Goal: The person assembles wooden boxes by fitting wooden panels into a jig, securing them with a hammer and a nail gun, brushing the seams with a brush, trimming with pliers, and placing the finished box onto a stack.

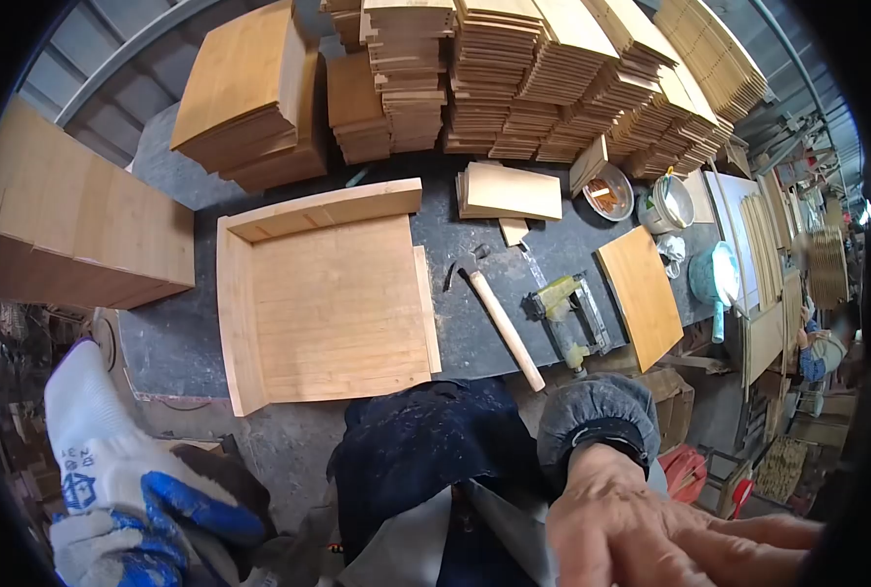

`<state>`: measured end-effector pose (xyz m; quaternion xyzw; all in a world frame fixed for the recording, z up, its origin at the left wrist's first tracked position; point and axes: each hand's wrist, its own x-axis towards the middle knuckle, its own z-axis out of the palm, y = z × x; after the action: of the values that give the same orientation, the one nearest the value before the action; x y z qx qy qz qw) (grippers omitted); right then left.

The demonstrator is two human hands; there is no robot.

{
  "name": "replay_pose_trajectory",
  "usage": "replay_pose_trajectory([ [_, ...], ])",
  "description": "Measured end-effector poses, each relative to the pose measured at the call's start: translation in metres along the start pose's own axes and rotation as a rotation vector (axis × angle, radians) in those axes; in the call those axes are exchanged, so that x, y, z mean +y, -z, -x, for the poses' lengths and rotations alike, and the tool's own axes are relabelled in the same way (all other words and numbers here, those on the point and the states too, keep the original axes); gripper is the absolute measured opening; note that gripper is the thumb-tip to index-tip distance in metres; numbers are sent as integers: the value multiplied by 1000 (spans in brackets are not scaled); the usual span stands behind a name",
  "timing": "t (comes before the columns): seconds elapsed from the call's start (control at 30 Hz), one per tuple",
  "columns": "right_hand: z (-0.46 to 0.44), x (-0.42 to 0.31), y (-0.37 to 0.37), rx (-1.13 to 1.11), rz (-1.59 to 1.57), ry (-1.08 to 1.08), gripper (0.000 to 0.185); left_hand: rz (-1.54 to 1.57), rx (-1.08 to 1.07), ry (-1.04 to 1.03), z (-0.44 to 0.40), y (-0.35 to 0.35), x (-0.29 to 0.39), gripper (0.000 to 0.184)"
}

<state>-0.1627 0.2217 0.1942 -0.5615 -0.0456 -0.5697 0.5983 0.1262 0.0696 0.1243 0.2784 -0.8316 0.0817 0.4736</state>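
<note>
At the lower left, my left hand [201,509] has a blue-coated glove on and its fingers are closed. It grips a white-and-blue work glove [88,430], whose white cuff points up and away from me. Part of that grip is hidden in folds. My bare right hand [641,533] is at the lower right, back upward, fingers stretched out and holding nothing. Ahead on the dark workbench [171,342] lies a partly assembled wooden box [337,303] with raised sides. To its right are a hammer [504,328] and a nail gun [572,318].
Tall stacks of wooden boards [499,88] line the back of the bench. More boards [93,205] stand at left. At right are a loose panel [643,293], a bowl [611,193], a white bucket [667,203] and a turquoise pot [716,274]. Another person [822,354] is at far right.
</note>
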Motion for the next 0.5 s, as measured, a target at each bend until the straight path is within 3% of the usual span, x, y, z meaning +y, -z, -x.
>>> replay_pose_trajectory([
  [0.4, -41, 40, 17, -164, -221, -324, 17, 110, -9, -2, 15, -33, 14, 42],
  [0.5, -30, 39, -13, -221, -272, -375, 18, 122, -7, -34, 10, -37, 13, 42],
])
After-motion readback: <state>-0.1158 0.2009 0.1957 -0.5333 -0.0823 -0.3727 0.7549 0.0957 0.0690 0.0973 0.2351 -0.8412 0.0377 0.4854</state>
